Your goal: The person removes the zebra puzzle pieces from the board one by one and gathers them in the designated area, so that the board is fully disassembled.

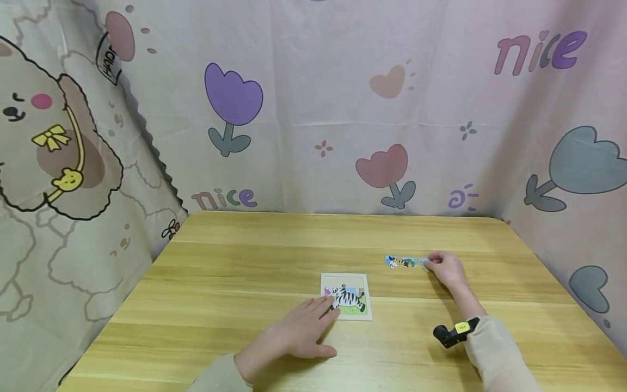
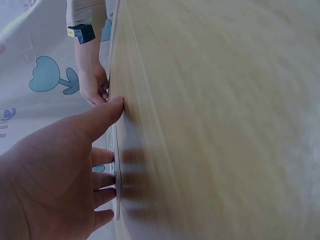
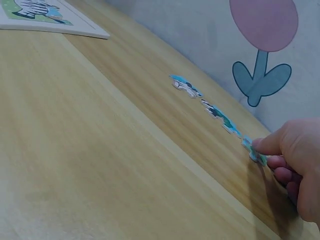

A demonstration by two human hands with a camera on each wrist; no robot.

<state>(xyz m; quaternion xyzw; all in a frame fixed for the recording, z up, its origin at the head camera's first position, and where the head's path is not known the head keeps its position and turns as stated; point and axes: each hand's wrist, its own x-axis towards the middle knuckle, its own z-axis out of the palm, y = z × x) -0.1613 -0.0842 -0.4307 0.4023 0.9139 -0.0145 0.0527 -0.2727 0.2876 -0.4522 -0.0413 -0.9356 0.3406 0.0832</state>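
A square puzzle board (image 1: pixel 343 279) with a pale frame lies on the table, partly filled with a zebra picture. My left hand (image 1: pixel 305 329) rests its straight fingers on the board's near left edge, thumb spread out to the side. To the right of the board, a row of loose puzzle pieces lies on the wood. My right hand (image 1: pixel 447 270) pinches the rightmost piece (image 3: pixel 252 149), a blue and green one, between thumb and fingers. Beside it lie a piece with green and black patches (image 3: pixel 220 116) and a zebra-striped piece (image 3: pixel 186 87).
The wooden table (image 1: pixel 235 250) reaches back to a patterned curtain (image 1: pixel 313 109) with tulips and lettering. Another curtain with a cartoon bear (image 1: pixel 63 141) hangs on the left. A small black camera (image 1: pixel 455 333) sits on the right wrist.
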